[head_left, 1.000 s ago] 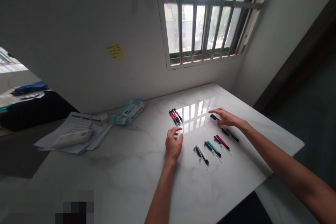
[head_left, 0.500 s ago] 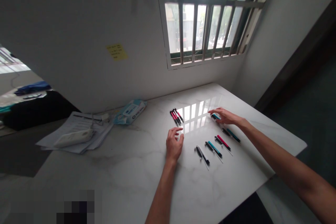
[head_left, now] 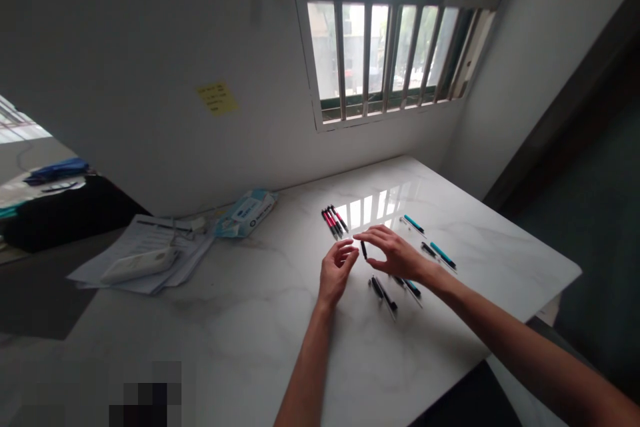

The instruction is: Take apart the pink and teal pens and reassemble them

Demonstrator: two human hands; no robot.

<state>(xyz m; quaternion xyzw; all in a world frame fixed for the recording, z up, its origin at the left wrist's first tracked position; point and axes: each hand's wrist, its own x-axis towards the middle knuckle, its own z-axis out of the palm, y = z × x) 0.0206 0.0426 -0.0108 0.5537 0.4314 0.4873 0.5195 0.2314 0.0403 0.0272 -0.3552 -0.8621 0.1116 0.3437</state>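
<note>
My right hand (head_left: 397,255) hovers over the white marble table (head_left: 260,320), pinching a short black pen part (head_left: 363,250) between thumb and fingers. My left hand (head_left: 336,272) is just left of it, fingers loosely apart and empty, fingertips almost at the black part. Behind the hands lies a tight bunch of red and black pens (head_left: 334,221). A black pen (head_left: 384,292) lies below my right hand. One teal pen (head_left: 412,287) is partly hidden by my right wrist. Two more teal pens (head_left: 413,223) (head_left: 443,254) lie further right.
A pack of wet wipes (head_left: 247,211) lies by the wall, with papers (head_left: 145,260) and a white remote-like device (head_left: 137,265) to the left. A barred window (head_left: 385,33) is above the table. The table's right edge (head_left: 560,280) drops to a dark floor.
My right hand left the far teal pen and came left to the middle, now with a small black part in its fingers. My left hand lifted slightly toward it.
</note>
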